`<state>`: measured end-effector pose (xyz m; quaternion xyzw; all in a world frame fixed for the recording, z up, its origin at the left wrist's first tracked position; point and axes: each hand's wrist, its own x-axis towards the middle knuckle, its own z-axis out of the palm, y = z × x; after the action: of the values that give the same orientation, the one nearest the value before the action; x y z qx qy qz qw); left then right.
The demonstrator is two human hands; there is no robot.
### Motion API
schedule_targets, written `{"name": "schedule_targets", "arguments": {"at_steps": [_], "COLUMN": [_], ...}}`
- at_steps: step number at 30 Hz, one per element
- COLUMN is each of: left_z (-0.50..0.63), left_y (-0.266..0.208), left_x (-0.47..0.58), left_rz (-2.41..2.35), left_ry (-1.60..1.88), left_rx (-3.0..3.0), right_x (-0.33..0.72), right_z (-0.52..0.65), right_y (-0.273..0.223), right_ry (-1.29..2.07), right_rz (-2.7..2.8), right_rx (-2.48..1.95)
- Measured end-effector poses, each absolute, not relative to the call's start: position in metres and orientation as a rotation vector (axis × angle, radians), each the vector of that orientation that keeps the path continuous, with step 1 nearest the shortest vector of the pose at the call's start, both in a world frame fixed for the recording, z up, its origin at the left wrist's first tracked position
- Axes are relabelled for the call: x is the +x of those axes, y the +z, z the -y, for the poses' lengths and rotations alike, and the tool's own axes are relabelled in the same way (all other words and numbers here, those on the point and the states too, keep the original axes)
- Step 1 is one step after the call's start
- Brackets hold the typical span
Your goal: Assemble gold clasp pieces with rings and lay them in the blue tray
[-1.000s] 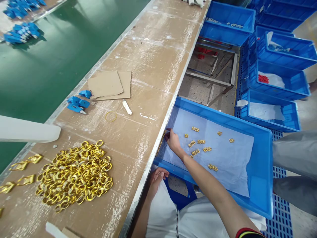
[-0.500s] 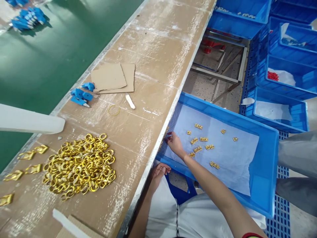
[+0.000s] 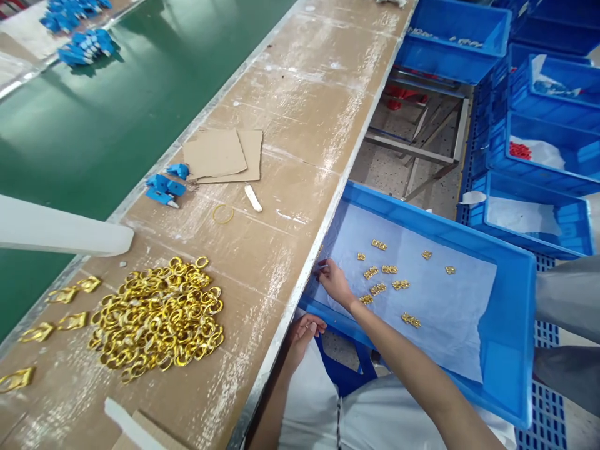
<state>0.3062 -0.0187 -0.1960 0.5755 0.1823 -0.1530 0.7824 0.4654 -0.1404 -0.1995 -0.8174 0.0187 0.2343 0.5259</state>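
Observation:
My right hand [image 3: 334, 282] reaches into the blue tray [image 3: 509, 325], close under the table's edge. Its fingers are bent and drawn together; what they pinch, if anything, is too small to make out. Several small gold pieces [image 3: 389, 269] lie in short rows on the white sheet [image 3: 445, 325] lining that tray. My left hand [image 3: 304, 334] rests at the near rim of the tray, beside the table's edge, palm partly up. Its thumb and fingers are closed together, and any small thing between them is hidden.
On the table [image 3: 262, 250] lies a heap of gold rings [image 3: 159, 315], with gold buckle-like pieces [image 3: 74, 321] to its left. Cardboard sheets [image 3: 215, 153], blue parts [image 3: 164, 189] and a white stick [image 3: 253, 197] lie beyond. Blue bins [image 3: 539, 206] stand right, near another person's legs [image 3: 567, 300].
The whole view has shifted slightly, so things appear a little lower and farther right. My right hand remains by the table's edge with its fingers slightly moved; my left hand keeps its pose.

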Motion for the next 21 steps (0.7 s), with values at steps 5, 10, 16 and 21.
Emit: {"name": "schedule_targets", "arguments": {"at_steps": [5,10,16,21], "left_z": [0.02,0.02,0.02,0.018], "left_y": [-0.197,-0.195,-0.191,-0.186], "left_x": [0.306,0.307,0.309,0.309], "left_rz": [-0.401,-0.397,-0.388,-0.384], "left_ry": [-0.323,-0.321,-0.326,-0.34], "left_rx": [1.242,1.248,1.262,1.28], "right_x": [0.461,0.462,0.456,0.451], "right_z": [0.135,0.132,0.138,0.139], "right_y": [-0.202,-0.203,-0.201,-0.199], "right_ry": [0.592,0.592,0.616,0.673], "right_rz": [-0.051,-0.047,-0.013,0.009], "right_rx": [-1.934,-1.914,-1.91,-1.905]}}
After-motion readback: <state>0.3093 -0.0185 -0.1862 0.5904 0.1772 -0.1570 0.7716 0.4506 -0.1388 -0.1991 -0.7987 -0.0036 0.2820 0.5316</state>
